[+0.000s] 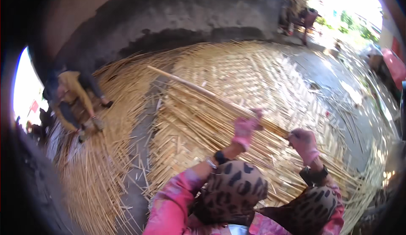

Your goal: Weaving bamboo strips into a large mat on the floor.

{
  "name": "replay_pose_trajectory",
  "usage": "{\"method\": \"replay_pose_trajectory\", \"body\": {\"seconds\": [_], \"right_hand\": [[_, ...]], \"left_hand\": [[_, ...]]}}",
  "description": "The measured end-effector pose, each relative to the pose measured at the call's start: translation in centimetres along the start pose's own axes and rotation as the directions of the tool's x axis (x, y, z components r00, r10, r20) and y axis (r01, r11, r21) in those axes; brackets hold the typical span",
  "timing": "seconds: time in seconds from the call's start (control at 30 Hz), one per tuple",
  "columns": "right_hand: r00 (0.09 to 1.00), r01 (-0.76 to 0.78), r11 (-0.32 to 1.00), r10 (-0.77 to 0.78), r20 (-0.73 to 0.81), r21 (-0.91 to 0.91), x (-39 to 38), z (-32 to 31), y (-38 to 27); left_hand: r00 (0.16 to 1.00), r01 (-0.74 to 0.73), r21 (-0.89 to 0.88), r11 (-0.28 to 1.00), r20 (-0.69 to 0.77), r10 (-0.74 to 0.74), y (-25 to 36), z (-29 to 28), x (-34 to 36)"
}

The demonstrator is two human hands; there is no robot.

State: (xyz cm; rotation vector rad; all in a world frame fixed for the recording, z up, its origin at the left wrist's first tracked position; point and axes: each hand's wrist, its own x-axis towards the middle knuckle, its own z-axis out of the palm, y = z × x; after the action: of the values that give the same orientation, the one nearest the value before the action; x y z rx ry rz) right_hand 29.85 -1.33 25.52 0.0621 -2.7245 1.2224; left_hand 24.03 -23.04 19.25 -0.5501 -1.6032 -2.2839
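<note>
My left hand (245,129), in a pink glove, closes around a long pale split-reed strip (186,82) at about two thirds of its length. The strip slants from the upper left down to my right hand (303,144), also pink-gloved, whose fingers are wrapped round its near right end. Under both hands spreads a woven reed mat (228,70) with a zigzag pattern. Many loose reed strips (194,116) lie side by side along the near left part of it, below the held strip.
At the left another person (72,91) bends over a second spread of reeds (93,175). A dark-stained wall (190,15) bounds the far side. Scattered reed scraps (347,112) lie on the grey floor at right. My knees (237,186) in spotted cloth are close below my hands.
</note>
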Motion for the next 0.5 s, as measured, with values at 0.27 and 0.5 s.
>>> {"method": "replay_pose_trajectory", "body": {"seconds": [0.27, 0.5], "right_hand": [[0.977, 0.155, 0.978, -0.172, -0.122, -0.143, -1.7, -0.7, 1.5], [0.986, 0.146, 0.977, -0.157, -0.060, -0.155, -3.3, -1.9, 1.8]], "left_hand": [[0.905, 0.217, -0.191, 0.957, -0.329, -0.271, 4.6, -3.8, 2.4], [0.921, -0.107, -0.191, 0.976, -0.388, 0.025, 1.8, -12.7, 5.1]]}}
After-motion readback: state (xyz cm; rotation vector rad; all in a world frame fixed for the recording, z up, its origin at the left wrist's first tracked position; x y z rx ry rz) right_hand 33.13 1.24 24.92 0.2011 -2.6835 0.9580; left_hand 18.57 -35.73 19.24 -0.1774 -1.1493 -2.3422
